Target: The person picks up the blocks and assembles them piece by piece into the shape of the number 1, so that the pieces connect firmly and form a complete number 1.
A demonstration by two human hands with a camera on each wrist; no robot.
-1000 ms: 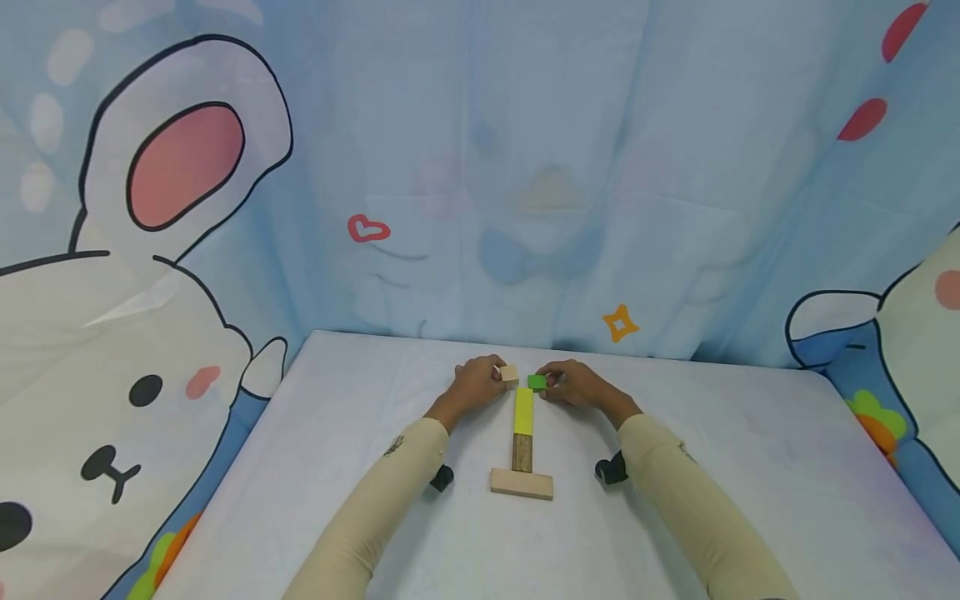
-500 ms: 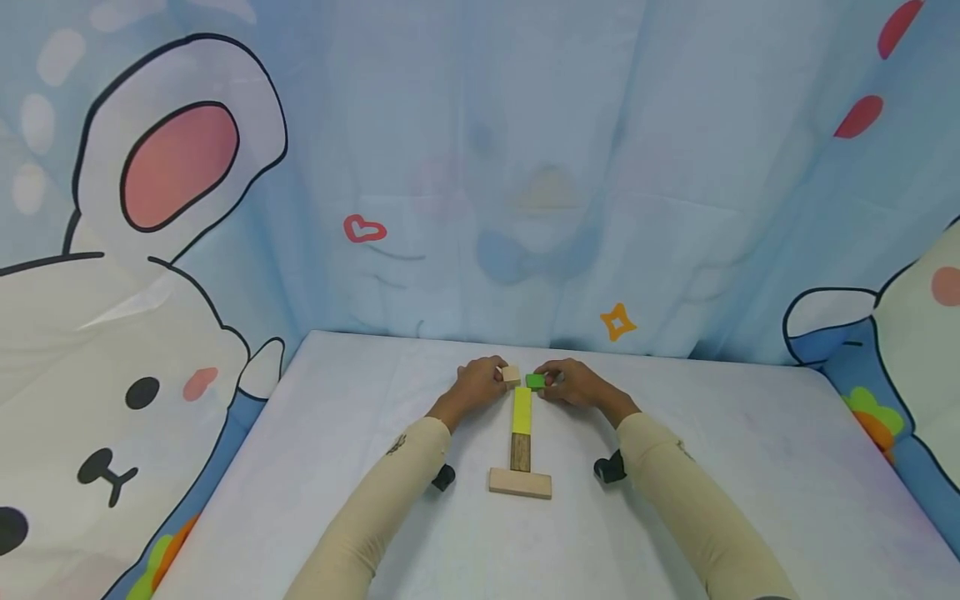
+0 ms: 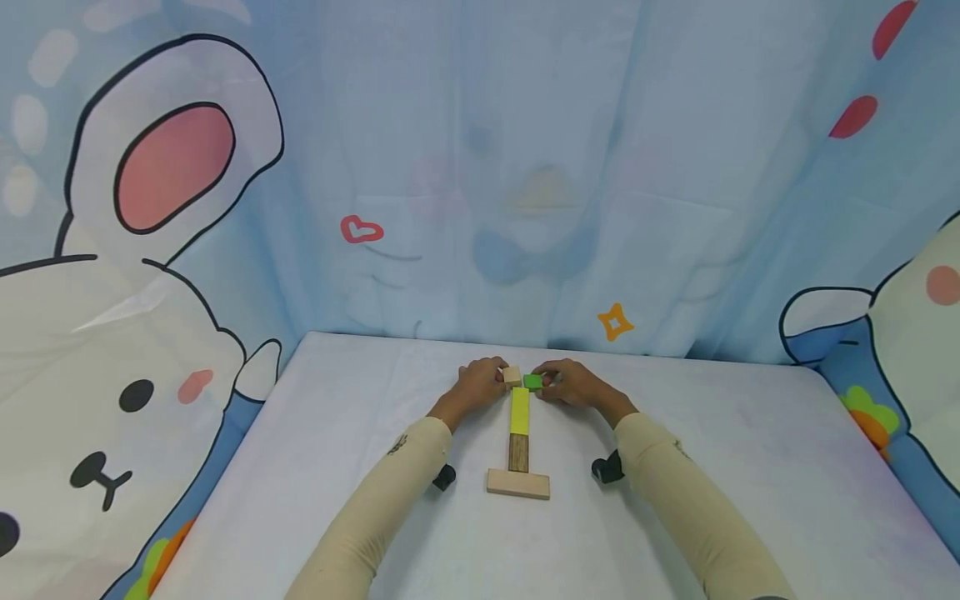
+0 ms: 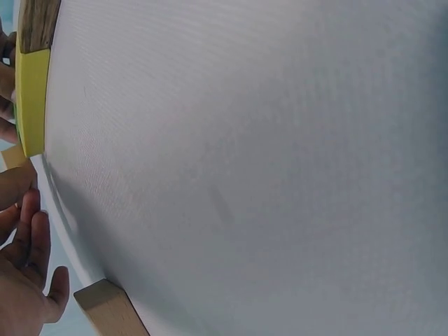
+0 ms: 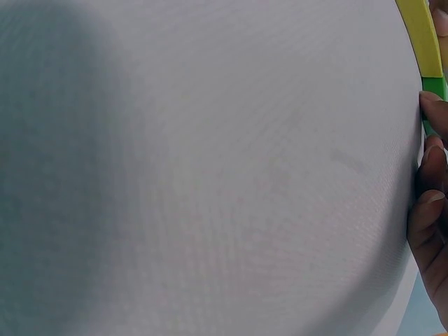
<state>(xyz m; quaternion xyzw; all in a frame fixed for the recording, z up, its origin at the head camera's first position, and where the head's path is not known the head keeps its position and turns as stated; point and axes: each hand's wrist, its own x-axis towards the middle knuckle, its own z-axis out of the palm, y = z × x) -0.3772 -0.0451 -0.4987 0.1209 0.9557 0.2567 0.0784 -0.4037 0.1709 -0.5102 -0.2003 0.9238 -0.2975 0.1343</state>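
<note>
In the head view my left hand pinches a small plain wooden block from its left side. Opposite it, my right hand holds a small green block between thumb and fingers. The two blocks sit side by side with a narrow gap, at the far end of a yellow block. A dark brown wooden block continues the line nearer me, ending at a pale wooden plank laid crosswise. In the right wrist view the green block lies right at the yellow block's end.
All of this lies on a white-covered table. Another wooden block shows at the bottom of the left wrist view. Behind the table's far edge hangs a blue cartoon curtain. Black wrist cameras hang under both forearms.
The plain wooden block in my left hand has shifted slightly right, narrowing its gap to the green block. The right hand keeps its hold; the head view drifts slightly.
</note>
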